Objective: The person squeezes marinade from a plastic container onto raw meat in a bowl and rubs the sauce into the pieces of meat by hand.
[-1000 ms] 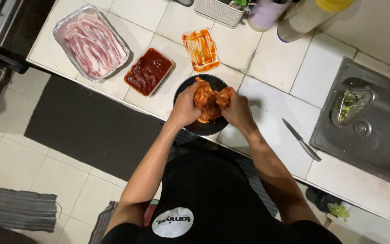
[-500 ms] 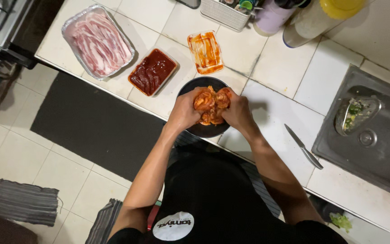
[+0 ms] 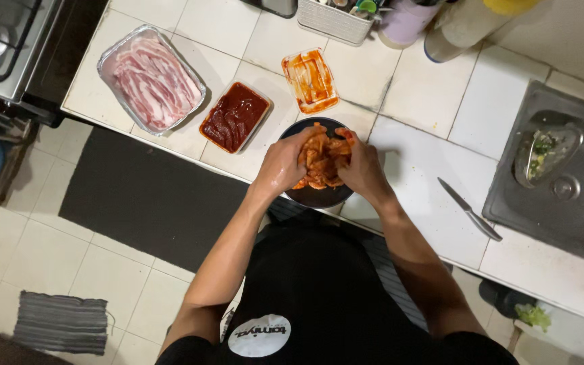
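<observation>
Both the left hand [image 3: 282, 165] and right hand [image 3: 363, 169] close fingers around sauced meat [image 3: 319, 159]; best kneaded low over the black bowl [image 3: 315, 196], keeping the bench [image 3: 434, 115] clean.

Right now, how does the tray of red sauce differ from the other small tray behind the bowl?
The sauce tray is full of dark red paste; the smeared tray is nearly empty, with only orange streaks. The sauce tray lies left of the black bowl, the smeared tray beyond it. Both are small, rectangular and untouched.
</observation>
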